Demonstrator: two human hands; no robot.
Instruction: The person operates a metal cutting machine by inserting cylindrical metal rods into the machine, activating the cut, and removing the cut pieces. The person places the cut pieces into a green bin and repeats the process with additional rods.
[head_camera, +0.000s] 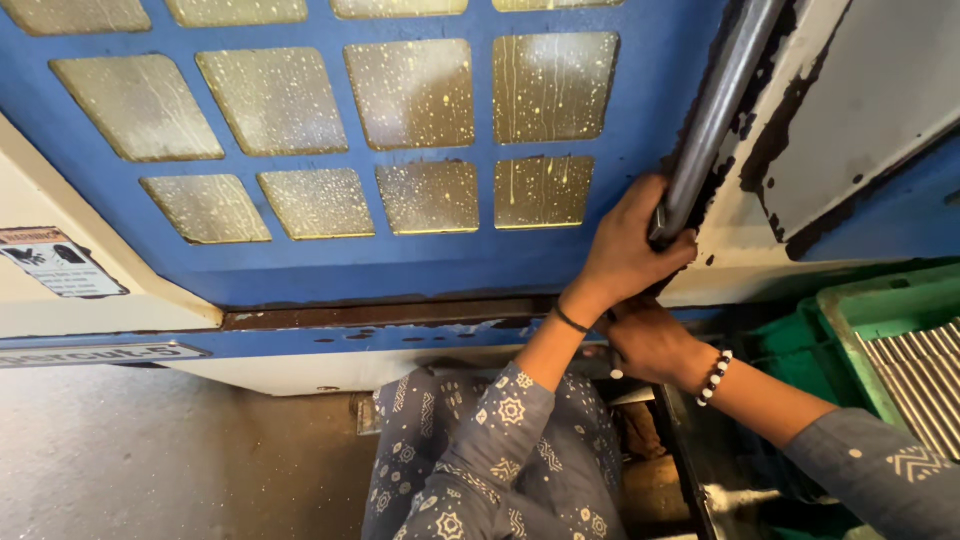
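Observation:
A blue machine door (400, 265) with a grid of spattered window panes fills the upper view. A long grey metal bar handle (720, 100) runs along its right edge. My left hand (628, 245) is wrapped around the lower end of this handle, with a thin black band on its wrist. My right hand (650, 342), with a black and white bead bracelet on its wrist, sits just below the left wrist at the door's lower right corner. Its fingers are curled, and what they touch is hidden. Both arms wear grey patterned sleeves.
A green plastic crate (860, 305) holding grey ribbed metal pieces (925, 385) stands at the right. A white machine panel with chipped paint (860, 120) lies right of the handle. A warning sticker (60, 262) is at the left. Below is concrete floor (150, 460).

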